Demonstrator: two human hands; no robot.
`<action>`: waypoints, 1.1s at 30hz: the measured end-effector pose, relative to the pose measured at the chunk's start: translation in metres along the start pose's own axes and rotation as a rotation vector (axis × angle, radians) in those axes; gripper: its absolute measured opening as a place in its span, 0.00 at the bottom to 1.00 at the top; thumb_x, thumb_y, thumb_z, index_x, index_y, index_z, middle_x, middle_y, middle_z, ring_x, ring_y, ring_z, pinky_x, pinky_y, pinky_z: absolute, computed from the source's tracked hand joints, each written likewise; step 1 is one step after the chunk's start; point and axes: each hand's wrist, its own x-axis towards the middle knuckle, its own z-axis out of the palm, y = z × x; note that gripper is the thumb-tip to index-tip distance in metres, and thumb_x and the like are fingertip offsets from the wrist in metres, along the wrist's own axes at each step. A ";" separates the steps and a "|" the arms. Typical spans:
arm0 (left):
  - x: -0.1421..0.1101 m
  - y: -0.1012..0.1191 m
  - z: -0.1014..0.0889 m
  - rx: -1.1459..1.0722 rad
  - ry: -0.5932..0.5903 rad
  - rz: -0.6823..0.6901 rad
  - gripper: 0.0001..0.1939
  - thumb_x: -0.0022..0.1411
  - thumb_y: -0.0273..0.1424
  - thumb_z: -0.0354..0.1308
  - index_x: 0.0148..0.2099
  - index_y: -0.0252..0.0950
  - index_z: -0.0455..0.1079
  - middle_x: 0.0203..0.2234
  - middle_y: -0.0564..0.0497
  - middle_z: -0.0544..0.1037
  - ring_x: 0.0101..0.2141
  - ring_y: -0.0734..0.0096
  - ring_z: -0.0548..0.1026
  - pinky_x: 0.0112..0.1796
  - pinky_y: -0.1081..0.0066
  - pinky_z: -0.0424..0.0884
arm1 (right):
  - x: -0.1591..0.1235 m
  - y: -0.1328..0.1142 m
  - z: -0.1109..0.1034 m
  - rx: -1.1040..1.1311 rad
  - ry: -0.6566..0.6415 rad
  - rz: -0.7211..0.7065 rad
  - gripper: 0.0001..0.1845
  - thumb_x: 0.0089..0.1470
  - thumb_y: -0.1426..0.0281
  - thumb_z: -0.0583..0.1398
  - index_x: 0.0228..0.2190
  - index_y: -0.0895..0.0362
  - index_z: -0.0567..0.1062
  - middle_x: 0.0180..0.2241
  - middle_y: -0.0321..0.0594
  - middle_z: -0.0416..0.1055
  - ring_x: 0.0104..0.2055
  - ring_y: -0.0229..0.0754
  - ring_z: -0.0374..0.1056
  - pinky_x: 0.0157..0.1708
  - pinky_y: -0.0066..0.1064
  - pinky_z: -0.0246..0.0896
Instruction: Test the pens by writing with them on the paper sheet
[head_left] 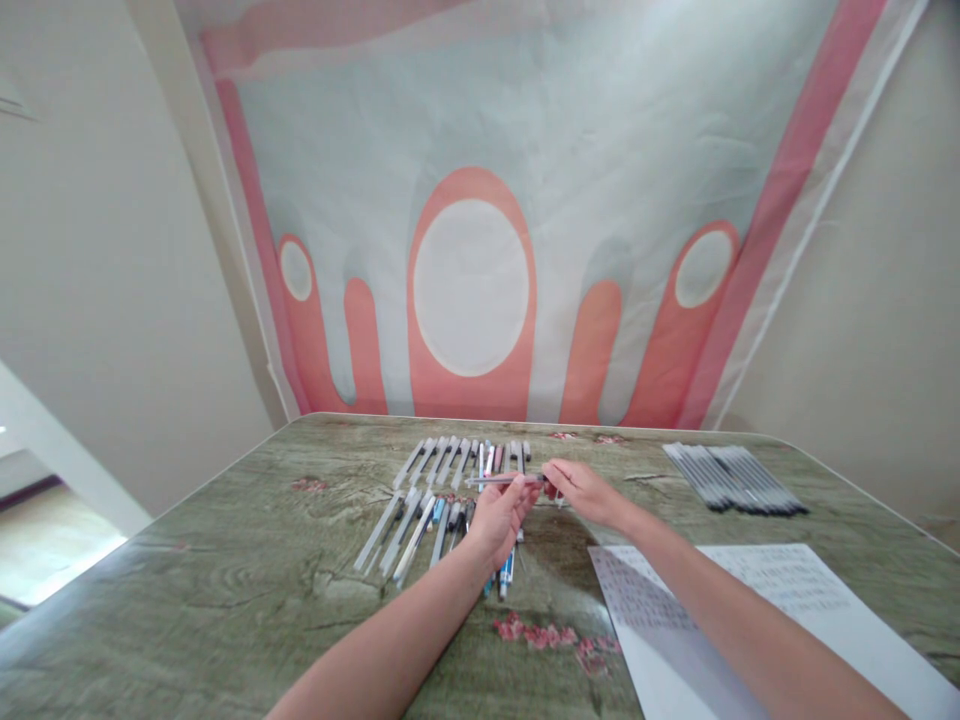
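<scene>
My left hand pinches a clear pen held level above the table, fingers closed round its barrel. My right hand meets it from the right, fingertips closed on the pen's right end. Below and behind both hands, several loose pens lie in rows on the green patterned tabletop. A few blue-tipped pens poke out beneath my left wrist.
A tidy bundle of dark pens lies at the far right of the table. A white printed sheet lies under my right forearm. A pink and pale blue cloth hangs on the wall behind.
</scene>
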 end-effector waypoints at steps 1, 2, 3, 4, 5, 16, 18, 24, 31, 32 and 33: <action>0.000 0.000 0.000 -0.001 0.005 0.002 0.07 0.52 0.26 0.59 0.35 0.31 0.65 0.31 0.47 0.75 0.34 0.74 0.73 0.42 0.73 0.67 | 0.000 0.000 0.000 0.028 -0.003 0.000 0.21 0.57 0.58 0.44 0.25 0.58 0.65 0.22 0.35 0.66 0.25 0.35 0.61 0.27 0.26 0.55; 0.000 0.000 0.000 0.000 0.009 0.005 0.07 0.52 0.27 0.59 0.35 0.31 0.65 0.31 0.47 0.75 0.34 0.74 0.73 0.42 0.73 0.67 | 0.000 -0.001 0.000 0.049 -0.002 -0.006 0.20 0.57 0.58 0.45 0.26 0.58 0.65 0.23 0.35 0.66 0.25 0.35 0.62 0.27 0.26 0.55; 0.000 0.000 0.000 0.002 0.011 0.008 0.07 0.52 0.27 0.59 0.35 0.31 0.65 0.31 0.47 0.75 0.34 0.74 0.73 0.42 0.73 0.67 | -0.001 -0.001 0.000 0.054 0.004 -0.014 0.18 0.56 0.58 0.46 0.28 0.58 0.65 0.23 0.35 0.66 0.25 0.34 0.62 0.27 0.26 0.56; 0.000 0.000 0.000 0.005 0.010 0.010 0.08 0.52 0.27 0.59 0.35 0.31 0.65 0.31 0.47 0.75 0.34 0.75 0.73 0.42 0.73 0.67 | -0.001 -0.002 0.000 0.043 0.011 -0.021 0.17 0.55 0.58 0.47 0.28 0.58 0.65 0.23 0.34 0.66 0.25 0.34 0.62 0.27 0.26 0.56; 0.000 0.000 -0.001 0.008 0.007 0.008 0.08 0.52 0.27 0.59 0.35 0.31 0.65 0.31 0.47 0.75 0.34 0.75 0.73 0.41 0.73 0.68 | -0.001 -0.002 0.001 0.024 0.015 -0.024 0.17 0.55 0.58 0.48 0.27 0.58 0.65 0.23 0.34 0.66 0.25 0.34 0.62 0.27 0.26 0.55; 0.001 0.000 -0.001 0.019 -0.019 0.022 0.08 0.51 0.28 0.59 0.34 0.31 0.65 0.31 0.48 0.75 0.33 0.76 0.73 0.41 0.72 0.67 | -0.001 0.001 0.004 0.075 -0.021 0.007 0.20 0.56 0.56 0.46 0.25 0.58 0.65 0.22 0.34 0.66 0.24 0.34 0.61 0.27 0.26 0.56; 0.000 0.001 0.000 0.022 -0.033 0.032 0.08 0.51 0.27 0.60 0.35 0.32 0.65 0.31 0.49 0.75 0.33 0.76 0.73 0.41 0.73 0.66 | -0.001 0.000 0.004 0.082 -0.024 0.003 0.22 0.56 0.56 0.45 0.22 0.58 0.64 0.20 0.34 0.65 0.23 0.33 0.60 0.27 0.26 0.56; -0.002 0.006 0.008 0.034 -0.050 -0.006 0.08 0.51 0.28 0.59 0.35 0.31 0.66 0.30 0.49 0.74 0.32 0.78 0.72 0.39 0.77 0.66 | 0.003 0.001 0.003 0.305 -0.072 0.097 0.24 0.55 0.54 0.44 0.21 0.58 0.64 0.17 0.33 0.63 0.20 0.33 0.60 0.24 0.26 0.57; -0.023 0.009 0.025 0.078 -0.300 -0.371 0.07 0.54 0.30 0.57 0.33 0.31 0.66 0.25 0.50 0.72 0.25 0.79 0.70 0.29 0.78 0.66 | -0.001 -0.011 -0.014 0.215 -0.164 -0.113 0.18 0.54 0.63 0.51 0.45 0.56 0.66 0.31 0.37 0.68 0.30 0.35 0.63 0.32 0.26 0.59; -0.025 0.008 0.027 0.095 -0.335 -0.400 0.06 0.54 0.30 0.57 0.32 0.31 0.66 0.26 0.50 0.71 0.25 0.79 0.70 0.29 0.78 0.66 | -0.002 -0.013 -0.016 0.166 -0.205 -0.144 0.16 0.54 0.64 0.51 0.43 0.56 0.68 0.32 0.37 0.68 0.32 0.35 0.64 0.34 0.27 0.59; -0.027 0.007 0.029 0.106 -0.357 -0.409 0.06 0.55 0.30 0.56 0.32 0.31 0.66 0.26 0.50 0.71 0.25 0.79 0.70 0.28 0.78 0.65 | -0.003 -0.015 -0.018 0.125 -0.231 -0.166 0.15 0.54 0.66 0.51 0.41 0.56 0.70 0.33 0.38 0.69 0.33 0.36 0.64 0.34 0.27 0.59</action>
